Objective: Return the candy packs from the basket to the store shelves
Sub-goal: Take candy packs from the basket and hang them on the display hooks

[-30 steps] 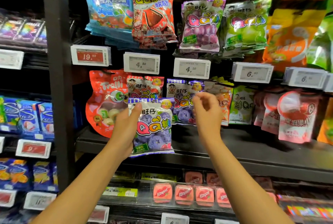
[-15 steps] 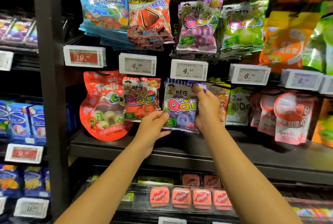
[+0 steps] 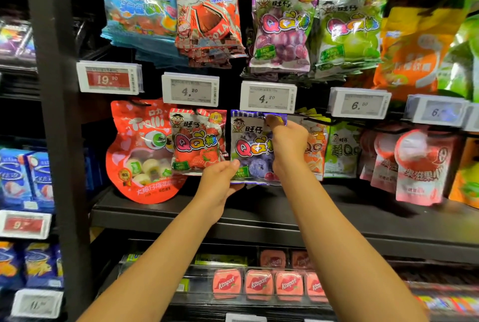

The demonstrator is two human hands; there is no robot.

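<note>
- Purple blueberry pack (image 3: pixel 252 150) sits in the middle hanging row, under the 4.20 tag (image 3: pixel 268 98), beside the strawberry pack (image 3: pixel 198 145)
- Left hand (image 3: pixel 220 184) pinches its bottom left corner, thumb on front, fingers curled beneath
- Right hand (image 3: pixel 289 145) is curled at the pack's top right edge, fingertip at the hang hole; hook itself hidden, engagement cannot be told
- Risk: hole may miss the hook; release now could drop the pack onto the black shelf (image 3: pixel 285 218) below
- Risk: a push may swing the strawberry pack or crowd the orange pack (image 3: pixel 315 150) on the right
- Obstruction: the tag overhangs the hook, blocking sight of it
- Basket not in view
- Pink tins (image 3: pixel 259 284) line the lower tier
</note>
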